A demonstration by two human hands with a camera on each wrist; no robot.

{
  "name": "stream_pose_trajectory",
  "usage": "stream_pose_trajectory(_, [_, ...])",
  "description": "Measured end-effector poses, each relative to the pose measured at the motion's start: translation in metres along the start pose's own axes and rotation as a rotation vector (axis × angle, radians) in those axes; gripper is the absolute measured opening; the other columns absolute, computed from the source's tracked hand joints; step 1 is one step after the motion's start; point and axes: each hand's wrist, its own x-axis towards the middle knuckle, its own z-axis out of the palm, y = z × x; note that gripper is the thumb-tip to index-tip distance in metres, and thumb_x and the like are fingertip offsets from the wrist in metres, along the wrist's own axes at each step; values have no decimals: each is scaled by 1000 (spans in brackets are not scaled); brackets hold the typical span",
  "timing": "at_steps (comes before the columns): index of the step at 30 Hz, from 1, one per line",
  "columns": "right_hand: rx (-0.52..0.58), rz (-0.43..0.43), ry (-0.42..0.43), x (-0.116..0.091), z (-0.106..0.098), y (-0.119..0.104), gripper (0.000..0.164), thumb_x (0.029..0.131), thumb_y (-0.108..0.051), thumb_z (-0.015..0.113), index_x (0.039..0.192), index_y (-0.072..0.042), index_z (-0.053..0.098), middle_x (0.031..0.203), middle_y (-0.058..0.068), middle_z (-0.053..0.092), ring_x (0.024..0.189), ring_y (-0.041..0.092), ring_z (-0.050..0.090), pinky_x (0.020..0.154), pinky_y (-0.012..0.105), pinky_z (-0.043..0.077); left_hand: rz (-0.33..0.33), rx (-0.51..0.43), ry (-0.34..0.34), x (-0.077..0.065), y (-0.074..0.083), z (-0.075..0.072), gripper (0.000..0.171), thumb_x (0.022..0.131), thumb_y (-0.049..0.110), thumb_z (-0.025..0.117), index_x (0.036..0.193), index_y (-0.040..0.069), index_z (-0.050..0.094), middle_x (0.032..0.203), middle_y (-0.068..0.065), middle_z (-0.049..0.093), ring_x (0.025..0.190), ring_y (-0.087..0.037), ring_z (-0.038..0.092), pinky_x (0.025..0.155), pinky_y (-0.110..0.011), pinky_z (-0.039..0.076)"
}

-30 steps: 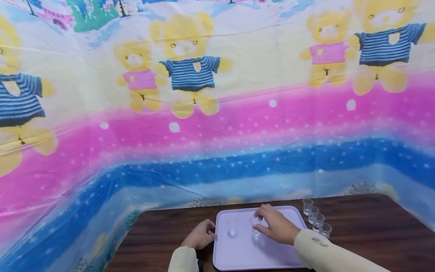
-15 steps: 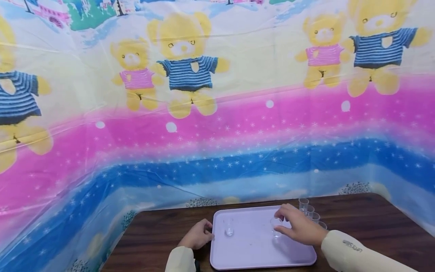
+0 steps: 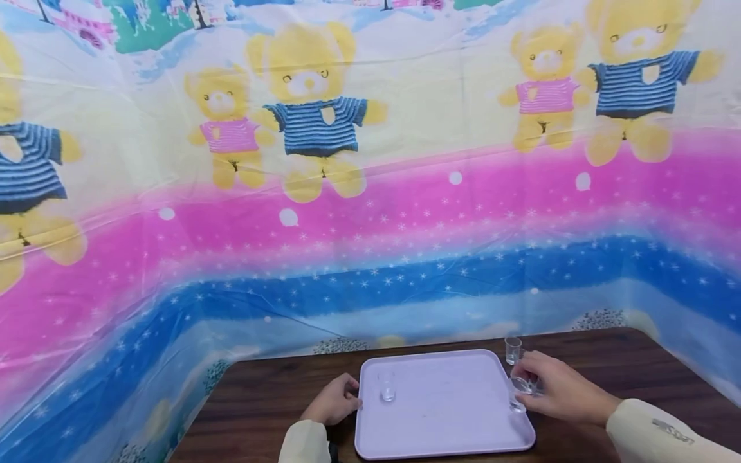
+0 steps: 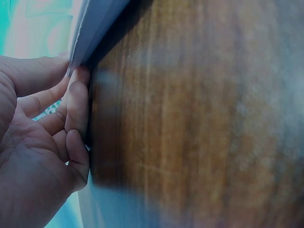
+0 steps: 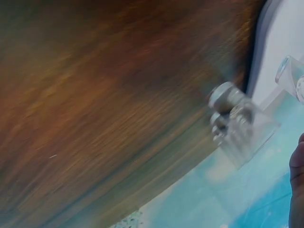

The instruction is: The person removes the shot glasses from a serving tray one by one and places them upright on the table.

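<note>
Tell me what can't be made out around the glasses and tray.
Right wrist view: the standing glasses overlap and blur, so uncountable; the right edge cuts off the held glass.
Head view: the right hand mostly hides the standing glasses, except the farthest.
Left wrist view: the top edge cuts off the tray.

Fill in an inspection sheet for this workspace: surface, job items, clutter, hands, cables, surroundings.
Surface: dark wood-grain table.
Job items: lilac tray flat on the table; one clear cup upright on its left part; held cup at its right edge; far cup on the table near its far right corner; other cups overlap, count unclear.
Clutter: nothing seen.
Left hand: fingers pinch the tray's left rim.
Right hand: fingers hold a cup.
Cables: nothing seen.
Surroundings: bear-print backdrop behind the table.
</note>
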Motion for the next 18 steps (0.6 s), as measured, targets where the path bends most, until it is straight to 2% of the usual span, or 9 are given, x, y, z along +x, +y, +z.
stream_pose_trajectory(10, [-20,-47,27,-29,-21,18,24,75,-23,79,93,-20,63,81,-14,51,69,-1,45,57,22,42,17,-5,-1,1,-2,0,23,86,1,64,105,0,53,75,-7,56,65,-19,54,57,-33,45])
stream_pose_trajectory(18, [-5,4,-16,-44,-18,26,22,78,-26,78,92,-23,62,80,-16,48,68,-2,44,55,22,41,24,-6,-5,5,-6,3,23,85,0,64,105,0,53,75,-7,57,66,-19,55,58,-33,46])
